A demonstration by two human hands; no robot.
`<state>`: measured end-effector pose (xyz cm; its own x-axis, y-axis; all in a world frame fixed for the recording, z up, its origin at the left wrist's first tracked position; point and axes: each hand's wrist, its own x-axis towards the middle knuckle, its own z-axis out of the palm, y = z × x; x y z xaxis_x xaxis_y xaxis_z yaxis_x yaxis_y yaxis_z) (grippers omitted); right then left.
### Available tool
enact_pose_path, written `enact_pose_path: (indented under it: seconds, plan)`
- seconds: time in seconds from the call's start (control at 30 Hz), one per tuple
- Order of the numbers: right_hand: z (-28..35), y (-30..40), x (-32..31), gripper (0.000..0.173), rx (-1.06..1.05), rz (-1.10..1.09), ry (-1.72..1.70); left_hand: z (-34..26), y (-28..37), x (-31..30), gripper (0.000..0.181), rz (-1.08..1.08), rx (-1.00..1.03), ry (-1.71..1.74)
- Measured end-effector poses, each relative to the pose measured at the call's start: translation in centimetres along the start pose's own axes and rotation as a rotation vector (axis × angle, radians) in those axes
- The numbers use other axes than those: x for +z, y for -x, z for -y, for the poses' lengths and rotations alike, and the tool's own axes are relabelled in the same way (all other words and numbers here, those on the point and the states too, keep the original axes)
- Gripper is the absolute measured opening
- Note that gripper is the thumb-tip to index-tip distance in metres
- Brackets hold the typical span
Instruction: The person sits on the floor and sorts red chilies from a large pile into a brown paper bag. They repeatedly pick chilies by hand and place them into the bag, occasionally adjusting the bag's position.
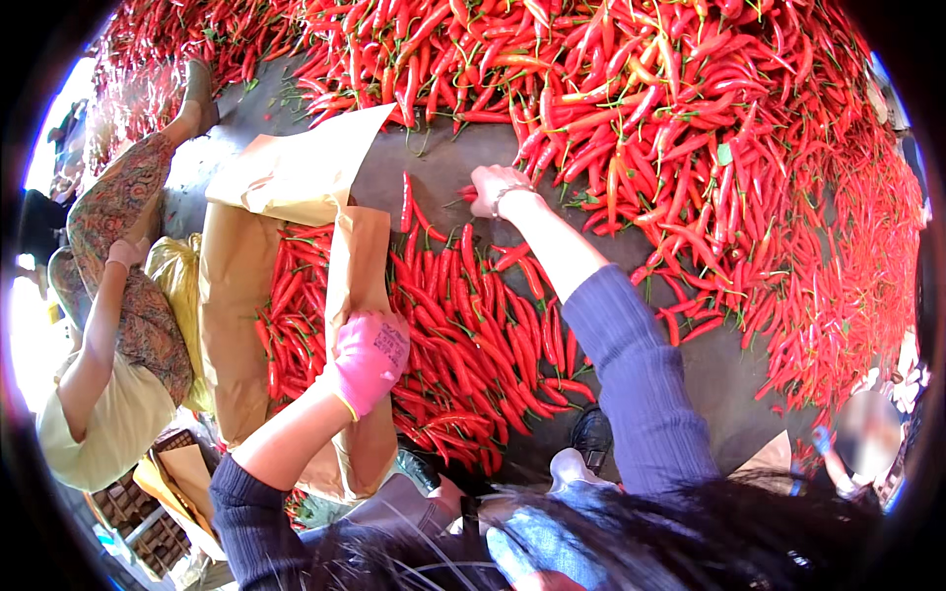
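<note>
My left hand [373, 362], in a pink glove, grips the right-hand edge of an open brown cardboard box [235, 325]. Red chili peppers [303, 318] lie inside the box, and its pale far flap [303, 166] is folded outward. Farther out, my bare right hand [497, 189], with a bracelet at the wrist, is closed above the dark ground sheet [458, 155]. A red chili tip [468, 193] shows at the left of its fingers. Between the box and my right forearm lies a loose heap of red chilies [473, 318], many side by side.
A huge pile of red chilies [628, 96] spreads across the far side and right. At left another person [111, 391] sits on the ground beside a yellow plastic bag [181, 295]. Behind them stands a brown crate [140, 517]. My shoe [591, 436] is near the heap.
</note>
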<state>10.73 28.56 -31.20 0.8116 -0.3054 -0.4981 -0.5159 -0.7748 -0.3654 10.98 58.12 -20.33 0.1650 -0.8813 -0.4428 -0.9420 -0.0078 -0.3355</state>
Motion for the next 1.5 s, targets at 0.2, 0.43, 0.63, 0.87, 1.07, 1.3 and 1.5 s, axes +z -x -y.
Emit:
enact_pose_path:
  seconds: [0.2,0.43,0.63,0.87,1.07,1.3,1.5]
  plan:
    - [6.2,-0.6,6.8,0.037,0.049,-0.083,-0.172,0.6,-0.5,-2.0,0.036,-0.076,0.02,0.15]
    - [-2.2,-0.1,7.2,0.024,0.095,-0.029,-1.638,0.3,-4.6,-4.0,0.043,-0.079,-0.063,0.699]
    - [-3.1,6.2,6.7,0.024,-0.039,-0.234,-2.332,0.1,-18.1,4.4,0.071,-0.397,-0.613,0.764]
    - [-13.5,34.3,10.4,0.009,0.343,0.095,-1.384,-3.8,-19.1,4.5,0.069,-0.319,-0.276,0.934]
    - [-20.9,46.2,16.3,0.038,0.585,0.073,-0.445,-8.4,-17.3,-3.4,0.042,-0.602,0.01,0.568]
    - [-21.4,32.8,14.0,0.02,0.594,-0.503,-0.306,-14.1,-14.5,-2.8,0.048,-0.452,0.602,0.477]
    - [-13.5,33.2,13.1,0.039,-0.441,-0.436,-0.254,-8.4,-7.7,-2.0,0.046,-0.328,0.488,0.448]
